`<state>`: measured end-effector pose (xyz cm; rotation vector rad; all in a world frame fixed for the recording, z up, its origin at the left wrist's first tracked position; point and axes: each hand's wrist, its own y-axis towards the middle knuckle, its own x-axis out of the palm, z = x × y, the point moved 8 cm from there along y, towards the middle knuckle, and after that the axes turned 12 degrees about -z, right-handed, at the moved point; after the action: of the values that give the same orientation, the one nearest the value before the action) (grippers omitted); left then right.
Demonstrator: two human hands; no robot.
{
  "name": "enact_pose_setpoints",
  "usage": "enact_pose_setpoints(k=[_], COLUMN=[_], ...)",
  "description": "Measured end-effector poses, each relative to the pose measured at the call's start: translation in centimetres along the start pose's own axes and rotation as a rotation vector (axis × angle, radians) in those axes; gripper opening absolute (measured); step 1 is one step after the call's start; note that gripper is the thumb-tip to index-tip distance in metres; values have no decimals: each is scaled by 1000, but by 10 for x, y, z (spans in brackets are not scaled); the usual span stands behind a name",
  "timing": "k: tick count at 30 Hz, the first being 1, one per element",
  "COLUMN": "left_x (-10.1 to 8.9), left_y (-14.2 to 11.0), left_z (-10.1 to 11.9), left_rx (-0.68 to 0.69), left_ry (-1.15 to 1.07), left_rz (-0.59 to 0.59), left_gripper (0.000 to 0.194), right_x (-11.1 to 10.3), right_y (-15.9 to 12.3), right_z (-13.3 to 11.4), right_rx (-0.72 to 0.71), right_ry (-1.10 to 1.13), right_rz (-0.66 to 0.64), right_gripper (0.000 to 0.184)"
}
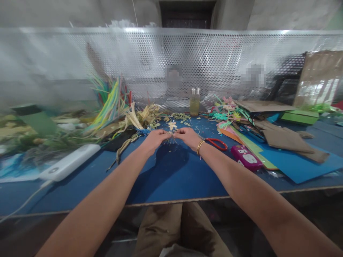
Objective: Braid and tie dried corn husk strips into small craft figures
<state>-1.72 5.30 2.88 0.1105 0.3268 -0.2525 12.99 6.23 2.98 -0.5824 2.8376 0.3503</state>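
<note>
My left hand (158, 139) and my right hand (187, 137) meet over the blue table, thumbs and fingertips pinched together. Between them is a small bundle of thin dried stalks (170, 140), its ends poking out below the fingers. Just beyond the fingertips shows a pale, star-shaped dried flower (172, 125); whether it joins the stalks, I cannot tell. Red-handled scissors (216, 143) lie right of my right hand, which wears a gold bracelet at the wrist. Pale dried husks (143, 116) are heaped behind my left hand.
A white power strip (71, 162) with a cable lies left. Colourful paper strips (109, 103) stand behind it. On the right are a purple box (245, 157), blue sheet (292, 160) and cardboard pieces (289, 139). A jar of yellowish liquid (194, 102) stands before the perforated metal screen (150, 60).
</note>
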Motion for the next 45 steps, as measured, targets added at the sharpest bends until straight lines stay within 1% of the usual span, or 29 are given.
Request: enact_pose_setpoints(k=[4, 12, 21, 28, 32, 36, 38, 40, 43, 45], left_x=[-1, 5, 4, 3, 1, 1, 3, 7, 13, 16], left_y=[0, -1, 0, -2, -3, -3, -2, -1, -1, -1], left_z=[0, 2, 1, 4, 6, 6, 5, 3, 0, 0], left_rx=[-11, -16, -6, -6, -4, 13, 14, 4, -23, -40], left_ry=[-22, -35, -31, 18, 58, 63, 14, -67, -202, -249], left_rz=[11, -42, -28, -8, 1, 4, -23, -73, -164, -207], left_gripper=[26, 30, 28, 29, 30, 30, 28, 27, 26, 26], right_x=[-1, 1, 2, 3, 3, 3, 4, 7, 14, 19], right_y=[0, 0, -5, -4, -4, -4, -3, -1, 2, 3], right_z=[-1, -2, -9, -8, -10, -8, -6, -2, 3, 5], right_rx=[8, 0, 24, 20, -2, 17, 31, 38, 33, 46], right_ry=[-29, -73, -80, -72, -122, -156, -139, -71, 97, 195], right_rz=[6, -8, -9, -19, -20, -29, -40, -65, -150, -212], right_gripper=[18, 19, 21, 22, 22, 21, 18, 16, 16, 18])
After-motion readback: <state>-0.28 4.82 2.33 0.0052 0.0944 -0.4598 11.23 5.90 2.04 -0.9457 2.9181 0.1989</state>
